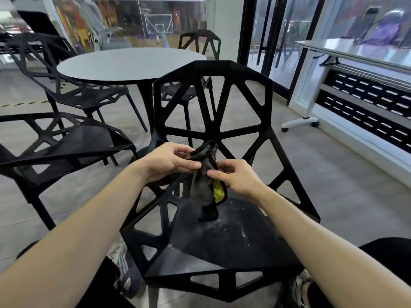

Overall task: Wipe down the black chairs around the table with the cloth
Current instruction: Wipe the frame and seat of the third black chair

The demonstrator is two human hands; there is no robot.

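Hands meet above the black chair (pixel 213 134). Left hand (pixel 169 162) and right hand (pixel 239 177) both pinch the dark cloth (pixel 204 185), which hangs down to the seat.

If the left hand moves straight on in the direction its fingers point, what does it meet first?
The left hand already pinches the dark grey cloth with a yellow patch; beyond it, probably the right hand, though depth is unclear.
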